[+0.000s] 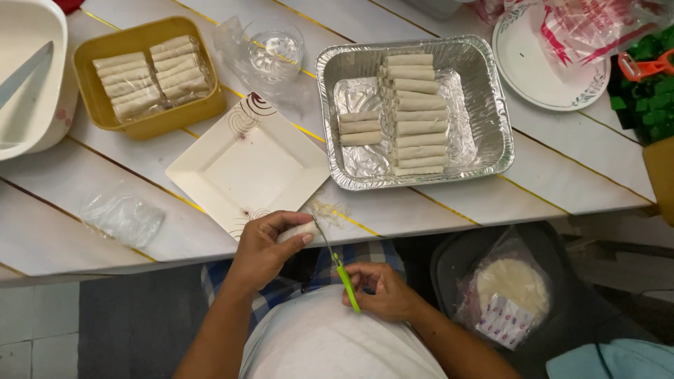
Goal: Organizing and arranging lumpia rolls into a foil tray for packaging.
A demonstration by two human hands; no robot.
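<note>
We look down at a white plank table with thin yellow lines [421, 210] and at our own two hands at its near edge, above our lap. Our left hand [263, 249] has its fingers curled closed around a small pale roll [298, 230]; most of the roll is covered by the fingers, so only one end shows. Our right hand [382, 289] pinches the green handle of a small knife [344, 275], whose thin blade reaches up toward the roll; we cannot tell whether the blade touches it. Just beyond the left hand a square white plate [246, 168] sits turned like a diamond, one corner over the near edge. Toward the far middle stands a foil tray [491, 105] holding two columns of finished rolls [414, 116]. Near the far left corner is a yellow tray [151, 126] of rolls under clear film, with a clear glass [275, 49] beside it. A white container [28, 84] is cut off at the left edge, and a round plate [540, 70] is partly hidden under a plastic bag at the far right. Below the table, a bag of round wrappers [509, 288] lies on a dark seat.
</note>
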